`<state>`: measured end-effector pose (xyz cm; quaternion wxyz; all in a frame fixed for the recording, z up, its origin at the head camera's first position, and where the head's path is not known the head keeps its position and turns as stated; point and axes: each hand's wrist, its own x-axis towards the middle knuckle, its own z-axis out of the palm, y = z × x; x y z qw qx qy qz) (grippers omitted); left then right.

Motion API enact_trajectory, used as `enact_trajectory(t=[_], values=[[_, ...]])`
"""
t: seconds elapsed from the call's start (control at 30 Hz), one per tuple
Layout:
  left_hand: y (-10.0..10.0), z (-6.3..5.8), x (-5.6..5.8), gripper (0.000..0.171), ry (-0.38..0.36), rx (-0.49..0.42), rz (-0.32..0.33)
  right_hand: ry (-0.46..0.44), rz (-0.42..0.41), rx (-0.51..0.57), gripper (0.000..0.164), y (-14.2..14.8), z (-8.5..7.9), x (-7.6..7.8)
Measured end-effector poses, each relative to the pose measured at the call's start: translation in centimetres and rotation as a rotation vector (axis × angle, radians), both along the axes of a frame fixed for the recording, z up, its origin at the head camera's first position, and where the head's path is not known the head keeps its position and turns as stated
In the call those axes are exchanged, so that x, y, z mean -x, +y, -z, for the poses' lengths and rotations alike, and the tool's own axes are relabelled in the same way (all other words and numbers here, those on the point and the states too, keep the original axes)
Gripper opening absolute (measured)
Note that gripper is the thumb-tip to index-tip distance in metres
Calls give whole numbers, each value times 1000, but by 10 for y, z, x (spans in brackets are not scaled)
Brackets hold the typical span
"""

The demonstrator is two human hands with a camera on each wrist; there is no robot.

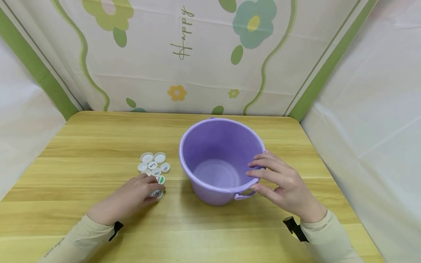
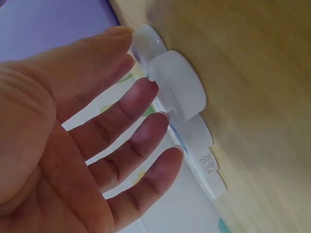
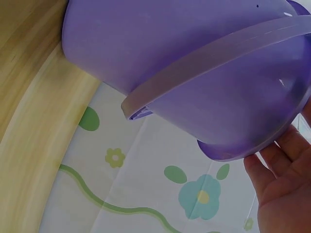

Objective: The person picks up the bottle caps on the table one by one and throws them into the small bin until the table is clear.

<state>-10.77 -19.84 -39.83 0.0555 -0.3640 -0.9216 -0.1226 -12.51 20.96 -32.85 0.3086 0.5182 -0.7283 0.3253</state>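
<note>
A purple bucket [image 1: 210, 195] stands upright on the table, its open top facing up. My right hand [image 1: 289, 186] holds its rim at the right, fingers over the edge and thumb on the outside near the handle joint. To the bucket's left lies a cluster of white round bottle caps [image 1: 159, 157], some with printed or green tops. My left hand [image 1: 133, 193] is over the near end of this cluster, partly hiding it. In the left wrist view its fingers are loosely bent with the fingertips right at the white caps [image 2: 181, 85], none of them curled round one.
The wooden table [image 1: 82, 146] reaches back to a white curtain [image 1: 151, 73] with flowers and leaves. White cloth [image 1: 368, 120] hangs along the sides. The bucket's handle [image 3: 209, 60] hangs down its outer wall. Each wrist wears a black strap [image 1: 296, 229].
</note>
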Motion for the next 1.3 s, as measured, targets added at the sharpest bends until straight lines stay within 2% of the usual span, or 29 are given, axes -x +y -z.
enact_trajectory(t=[0.37,0.7,1.0,1.17,1.3], values=[[0,1,-1,24,9,9,0,-37,11,-3,31,2,3,0],[3,1,-2,26,13,54,9,-32,8,4,32,3,2,0],[4,-2,0,20,32,9,33,-32,11,8,32,4,3,0],[3,-11,2,27,60,-23,39,-33,17,6,31,5,3,0],[0,-27,5,29,116,-64,34,-33,20,3,32,6,3,1]])
